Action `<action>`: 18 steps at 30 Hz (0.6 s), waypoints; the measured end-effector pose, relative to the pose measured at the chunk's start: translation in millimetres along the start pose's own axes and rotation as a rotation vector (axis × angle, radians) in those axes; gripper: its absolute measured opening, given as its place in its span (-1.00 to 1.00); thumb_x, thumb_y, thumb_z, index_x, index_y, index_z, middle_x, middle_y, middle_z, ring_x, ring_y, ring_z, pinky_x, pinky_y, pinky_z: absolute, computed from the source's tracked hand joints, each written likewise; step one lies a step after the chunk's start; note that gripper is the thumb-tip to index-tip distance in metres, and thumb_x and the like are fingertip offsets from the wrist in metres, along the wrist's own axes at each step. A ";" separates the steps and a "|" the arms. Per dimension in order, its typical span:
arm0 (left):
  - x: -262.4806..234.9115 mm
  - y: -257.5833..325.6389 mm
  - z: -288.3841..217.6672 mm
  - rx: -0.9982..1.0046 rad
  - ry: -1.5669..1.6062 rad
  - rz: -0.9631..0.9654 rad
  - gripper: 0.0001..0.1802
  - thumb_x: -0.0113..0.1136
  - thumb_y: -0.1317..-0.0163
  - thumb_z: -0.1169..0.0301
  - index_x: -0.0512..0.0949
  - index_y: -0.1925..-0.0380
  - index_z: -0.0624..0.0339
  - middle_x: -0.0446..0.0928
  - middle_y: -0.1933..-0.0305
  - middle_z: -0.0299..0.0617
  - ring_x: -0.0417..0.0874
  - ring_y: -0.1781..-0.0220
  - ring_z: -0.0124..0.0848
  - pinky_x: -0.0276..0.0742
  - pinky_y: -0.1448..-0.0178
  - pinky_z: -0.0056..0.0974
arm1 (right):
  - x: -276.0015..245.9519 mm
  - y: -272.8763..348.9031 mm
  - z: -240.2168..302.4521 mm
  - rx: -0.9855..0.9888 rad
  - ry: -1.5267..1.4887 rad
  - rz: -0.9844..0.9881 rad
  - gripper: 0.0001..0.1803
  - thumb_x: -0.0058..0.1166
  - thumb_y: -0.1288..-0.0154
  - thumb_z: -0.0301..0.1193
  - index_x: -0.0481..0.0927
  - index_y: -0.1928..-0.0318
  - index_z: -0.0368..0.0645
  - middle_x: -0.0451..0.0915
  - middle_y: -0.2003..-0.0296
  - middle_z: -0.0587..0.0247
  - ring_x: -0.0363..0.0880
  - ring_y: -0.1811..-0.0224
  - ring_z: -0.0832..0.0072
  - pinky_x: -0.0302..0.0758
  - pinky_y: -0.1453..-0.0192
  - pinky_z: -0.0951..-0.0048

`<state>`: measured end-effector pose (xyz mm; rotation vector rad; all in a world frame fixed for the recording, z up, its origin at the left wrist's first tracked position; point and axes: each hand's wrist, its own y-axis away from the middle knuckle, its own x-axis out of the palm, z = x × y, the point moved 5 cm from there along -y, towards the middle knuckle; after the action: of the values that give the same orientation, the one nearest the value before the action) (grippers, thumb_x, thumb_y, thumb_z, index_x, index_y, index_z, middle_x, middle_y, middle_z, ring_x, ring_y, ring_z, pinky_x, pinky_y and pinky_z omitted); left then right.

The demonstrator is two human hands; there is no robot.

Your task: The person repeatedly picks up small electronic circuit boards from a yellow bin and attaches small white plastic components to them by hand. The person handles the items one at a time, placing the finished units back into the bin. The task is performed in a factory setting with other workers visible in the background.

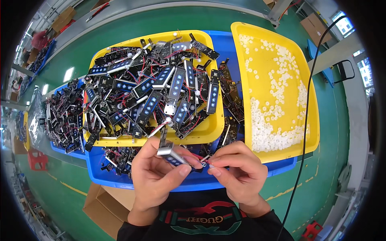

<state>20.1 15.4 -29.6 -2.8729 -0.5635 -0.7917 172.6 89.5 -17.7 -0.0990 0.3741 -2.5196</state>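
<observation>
My left hand (pixel 155 176) grips a small electronic module (pixel 171 154), a silver and black strip with blue buttons and red wires. My right hand (pixel 237 170) pinches a tiny part at the module's wire end (pixel 204 164), thumb and forefinger closed on it. Both hands hover over the near edge of a blue bin (pixel 193 185). Just beyond them sits a yellow tray (pixel 209 128) piled with several similar modules and circuit boards.
A second yellow tray (pixel 309 120) on the right holds many small white caps. More black boards fill the blue bin at left (pixel 64 116). A cardboard box (pixel 104 209) stands on the green floor below. A black cable (pixel 305 120) hangs at right.
</observation>
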 end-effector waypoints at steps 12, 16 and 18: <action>11.6 -3.3 3.6 0.010 -0.010 -0.114 -0.77 0.41 0.00 0.57 0.49 0.42 0.32 0.53 0.48 0.00 0.62 0.53 -0.24 0.61 0.47 -0.25 | -1.0 -2.5 5.1 -0.102 0.019 0.039 -0.75 0.28 -0.05 -0.73 0.68 0.20 -0.30 0.64 0.26 0.06 0.64 0.29 0.38 0.56 0.26 0.47; 5.5 -0.3 9.3 0.000 0.138 -0.105 -0.77 0.36 0.00 0.70 0.48 0.40 0.37 0.58 0.38 0.08 0.69 0.41 -0.22 0.69 0.29 -0.21 | 0.4 -5.1 15.3 -0.235 0.204 0.035 -0.73 0.31 0.03 -0.72 0.70 0.24 -0.29 0.63 0.27 0.09 0.63 0.36 0.37 0.55 0.33 0.47; 3.8 0.3 9.7 0.014 0.206 -0.115 -0.77 0.34 0.00 0.77 0.48 0.38 0.41 0.60 0.35 0.11 0.72 0.36 -0.21 0.72 0.21 -0.19 | 0.3 -3.9 16.8 -0.280 0.222 0.018 -0.71 0.33 0.07 -0.71 0.71 0.24 -0.28 0.63 0.26 0.11 0.62 0.40 0.39 0.53 0.37 0.48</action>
<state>27.8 18.2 -35.9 -2.7213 -0.7077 -1.0806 172.8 88.3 -0.5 0.0766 0.8122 -2.4527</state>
